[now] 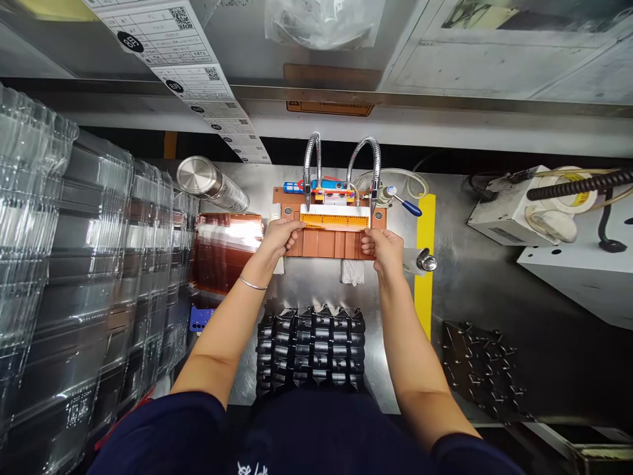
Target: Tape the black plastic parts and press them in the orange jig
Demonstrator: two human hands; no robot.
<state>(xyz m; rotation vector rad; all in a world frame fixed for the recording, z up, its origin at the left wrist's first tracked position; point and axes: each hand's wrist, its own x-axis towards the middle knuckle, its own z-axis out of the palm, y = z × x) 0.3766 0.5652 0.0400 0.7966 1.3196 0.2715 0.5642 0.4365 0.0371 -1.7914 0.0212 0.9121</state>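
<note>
At 12 o'clock, left hand (281,236) and right hand (386,248) clamp fingers on orange strip (337,221); uneven pull could skew it.

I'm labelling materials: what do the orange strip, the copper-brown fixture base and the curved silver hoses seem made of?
Orange strip: probably thin plastic film, judging by its amber colour and slight sheen.
Copper-brown fixture base: coated metal or plastic; its even, satin surface leaves this open.
Curved silver hoses: likely metal, given their shiny, ringed surface.

Flask (223,188) L of fixture (321,245), stack (312,349) in frt
</note>
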